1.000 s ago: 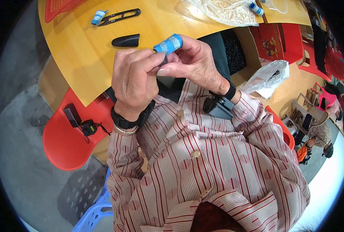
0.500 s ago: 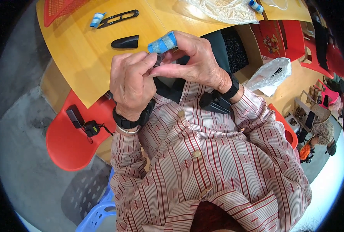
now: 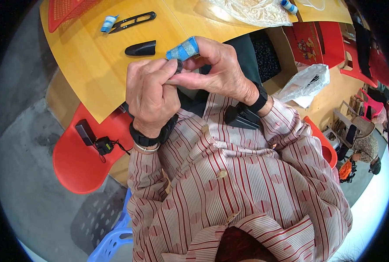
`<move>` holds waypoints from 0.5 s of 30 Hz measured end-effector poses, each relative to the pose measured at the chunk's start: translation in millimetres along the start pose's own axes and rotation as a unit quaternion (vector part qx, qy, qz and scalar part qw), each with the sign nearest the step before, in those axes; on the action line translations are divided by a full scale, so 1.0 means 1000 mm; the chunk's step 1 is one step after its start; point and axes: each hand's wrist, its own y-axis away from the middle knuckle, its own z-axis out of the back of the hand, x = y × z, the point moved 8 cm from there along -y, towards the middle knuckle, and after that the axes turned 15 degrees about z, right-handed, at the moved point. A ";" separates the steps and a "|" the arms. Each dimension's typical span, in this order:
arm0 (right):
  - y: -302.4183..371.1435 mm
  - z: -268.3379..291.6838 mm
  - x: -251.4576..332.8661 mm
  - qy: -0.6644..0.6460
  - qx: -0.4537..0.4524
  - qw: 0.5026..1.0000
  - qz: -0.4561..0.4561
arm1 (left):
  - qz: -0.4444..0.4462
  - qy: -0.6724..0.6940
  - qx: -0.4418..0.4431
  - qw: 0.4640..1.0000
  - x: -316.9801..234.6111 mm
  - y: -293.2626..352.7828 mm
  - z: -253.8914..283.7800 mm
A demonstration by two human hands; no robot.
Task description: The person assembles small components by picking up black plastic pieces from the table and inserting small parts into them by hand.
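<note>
My left hand (image 3: 153, 94) and my right hand (image 3: 225, 67) meet just off the near edge of the yellow table (image 3: 89, 65). Between their fingertips is a small dark rounded piece (image 3: 179, 67), mostly covered by the fingers. Both hands are closed on it, the left with curled fingers, the right in a pinch. Blue and grey tape (image 3: 183, 49) wraps my right index finger. Beyond my left hand lies a black tapered sheath (image 3: 141, 48). Farther back are black thread snips (image 3: 133, 22) and a small blue-and-white tape roll (image 3: 109, 23).
A red basket (image 3: 65, 15) stands far left, and a clear plastic bag (image 3: 253, 12) lies far right near another blue roll (image 3: 288, 6). An open carton (image 3: 281, 48) holds many small dark pieces. A red seat (image 3: 70, 161) carries black devices. Another person (image 3: 367, 148) sits far right.
My left hand has shifted slightly right and its wrist has turned a little. The dark piece shows a bit more between the fingers; my right hand has barely moved.
</note>
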 end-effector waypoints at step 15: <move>0.007 -0.001 -0.010 -0.065 0.000 0.995 -0.072 | 0.141 0.097 0.087 0.981 0.021 0.002 -0.009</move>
